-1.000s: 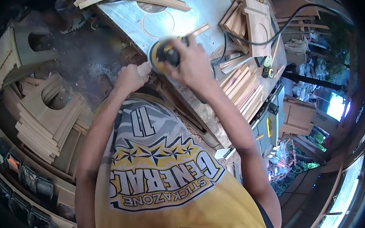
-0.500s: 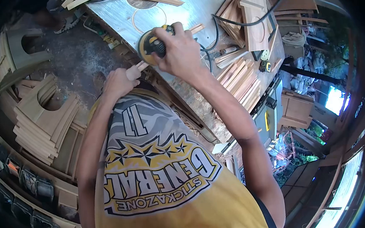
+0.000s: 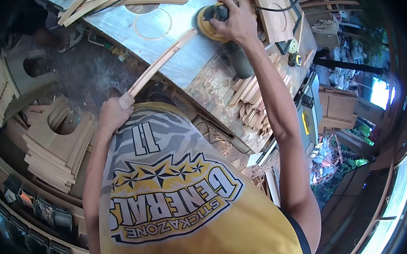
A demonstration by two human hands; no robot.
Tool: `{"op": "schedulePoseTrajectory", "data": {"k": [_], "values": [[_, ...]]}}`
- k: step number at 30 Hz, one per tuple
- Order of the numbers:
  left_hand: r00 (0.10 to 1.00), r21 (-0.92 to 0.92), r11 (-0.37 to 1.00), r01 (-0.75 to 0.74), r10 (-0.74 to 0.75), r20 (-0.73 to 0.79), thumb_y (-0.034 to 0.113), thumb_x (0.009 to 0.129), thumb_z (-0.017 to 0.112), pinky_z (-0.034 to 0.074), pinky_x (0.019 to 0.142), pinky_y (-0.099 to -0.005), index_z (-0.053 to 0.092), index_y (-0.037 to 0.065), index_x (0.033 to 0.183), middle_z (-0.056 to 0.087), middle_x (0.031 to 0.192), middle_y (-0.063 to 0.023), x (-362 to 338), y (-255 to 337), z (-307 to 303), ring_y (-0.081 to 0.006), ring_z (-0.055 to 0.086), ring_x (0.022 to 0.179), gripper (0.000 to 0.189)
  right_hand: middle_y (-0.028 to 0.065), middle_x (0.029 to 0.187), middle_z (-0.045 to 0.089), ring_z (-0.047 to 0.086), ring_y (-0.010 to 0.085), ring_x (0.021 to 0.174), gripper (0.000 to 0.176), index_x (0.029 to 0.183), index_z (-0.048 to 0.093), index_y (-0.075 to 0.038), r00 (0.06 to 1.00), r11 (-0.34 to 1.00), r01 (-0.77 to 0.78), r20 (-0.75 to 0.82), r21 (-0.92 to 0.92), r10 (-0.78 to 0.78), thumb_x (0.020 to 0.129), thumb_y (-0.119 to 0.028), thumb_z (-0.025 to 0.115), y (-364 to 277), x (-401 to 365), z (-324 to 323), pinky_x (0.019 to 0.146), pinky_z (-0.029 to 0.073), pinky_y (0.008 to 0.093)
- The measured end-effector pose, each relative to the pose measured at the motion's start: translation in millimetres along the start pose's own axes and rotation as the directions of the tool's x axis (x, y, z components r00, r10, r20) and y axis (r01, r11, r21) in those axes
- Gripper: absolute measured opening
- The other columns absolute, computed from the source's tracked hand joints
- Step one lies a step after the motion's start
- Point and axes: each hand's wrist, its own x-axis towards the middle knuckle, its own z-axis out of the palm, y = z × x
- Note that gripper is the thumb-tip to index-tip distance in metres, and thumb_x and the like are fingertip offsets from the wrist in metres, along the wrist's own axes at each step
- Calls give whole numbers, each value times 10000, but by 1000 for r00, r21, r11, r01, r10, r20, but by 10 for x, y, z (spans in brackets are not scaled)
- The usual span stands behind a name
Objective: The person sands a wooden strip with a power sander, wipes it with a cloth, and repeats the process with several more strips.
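My right hand (image 3: 239, 24) grips a yellow and black orbital sander (image 3: 207, 23) over the metal-topped part of the workbench (image 3: 189, 71). The sander's dark dust canister (image 3: 240, 62) hangs below my wrist. A narrow wooden strip (image 3: 155, 66) runs diagonally across the bench edge, its far end close beside the sander's pad. At the strip's near end, in front of my shirt, my left hand (image 3: 116, 113) is closed around it, with a pale wrap on one digit.
Wooden slats (image 3: 254, 101) are heaped at the bench's right, with a tape measure (image 3: 295, 60) beyond. A panel with an oval outline (image 3: 273, 14) lies behind the sander. Curved cut boards (image 3: 54, 148) are stacked at left. Another person's foot (image 3: 71, 41) shows at upper left.
The sander and my right hand have moved right and farther away along the strip. My left hand has drawn back down and left, and much more of the strip shows.
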Motion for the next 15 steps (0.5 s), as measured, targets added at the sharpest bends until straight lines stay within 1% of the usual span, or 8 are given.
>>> {"op": "schedulePoseTrajectory", "data": {"k": [3, 5, 7, 8, 11, 12, 13, 15], "values": [[999, 49, 999, -10, 12, -53, 297, 784, 794, 567, 875, -473, 773, 3, 998, 746, 932, -271, 16, -20, 18, -412, 738, 951, 365, 229, 1179, 613, 675, 408, 1056, 622, 1341, 609, -227, 998, 998, -64, 8, 28, 63, 784, -413, 816, 84, 53, -189, 919, 560, 472], [999, 75, 997, -15, 19, -48, 297, 787, 791, 563, 888, -475, 778, 10, 1003, 745, 951, -275, 0, -15, 24, -415, 734, 973, 360, 211, 1166, 624, 675, 405, 1059, 633, 1337, 613, -213, 999, 998, -45, -19, 52, 46, 773, -409, 822, 21, 13, -205, 932, 554, 462], [998, 49, 999, -10, 13, -65, 293, 786, 786, 559, 899, -477, 780, 11, 997, 744, 955, -277, -51, 36, 19, -428, 729, 981, 352, 237, 1175, 627, 695, 440, 995, 618, 1333, 625, -276, 999, 998, 31, -41, 57, -29, 757, -411, 807, -81, -8, -167, 885, 580, 498], [998, 49, 999, -14, 17, -63, 293, 786, 786, 559, 899, -477, 780, 11, 997, 744, 955, -277, -40, 27, 29, -428, 729, 981, 352, 230, 1185, 623, 687, 441, 1022, 619, 1335, 628, -265, 999, 996, 10, 53, 87, -14, 760, -411, 803, -130, 22, -104, 889, 578, 503], [999, 42, 999, 22, -20, -33, 287, 786, 773, 558, 900, -476, 779, 10, 992, 742, 966, -279, 16, -6, 35, -432, 725, 986, 346, 210, 1158, 619, 689, 405, 1026, 605, 1323, 618, -227, 992, 995, -29, 124, 97, 17, 777, -386, 823, -403, -114, 33, 901, 566, 485], [999, 11, 999, 33, -33, -11, 286, 783, 770, 557, 900, -477, 778, 11, 993, 741, 972, -280, 20, 13, 44, -434, 724, 987, 346, 224, 1128, 613, 690, 421, 989, 589, 1318, 617, -228, 992, 997, -34, 127, 71, 24, 785, -377, 818, -530, -202, 24, 874, 575, 505], [999, -20, 999, 46, -46, 3, 284, 781, 767, 557, 900, -479, 778, 11, 993, 740, 977, -280, 46, 21, 33, -436, 722, 987, 346, 231, 1108, 601, 685, 430, 948, 582, 1316, 615, -231, 978, 996, -66, 201, 66, 51, 788, -364, 820, -680, -288, -21, 857, 578, 515], [1000, 1, 1000, 11, -11, -25, 282, 779, 765, 556, 897, -481, 775, 9, 995, 738, 978, -282, 109, -20, 108, -438, 721, 985, 349, 241, 1125, 566, 659, 439, 932, 557, 1295, 623, -232, 982, 988, 37, 178, 153, -65, 775, -300, 811, -891, -546, -12, 800, 586, 525]]}}
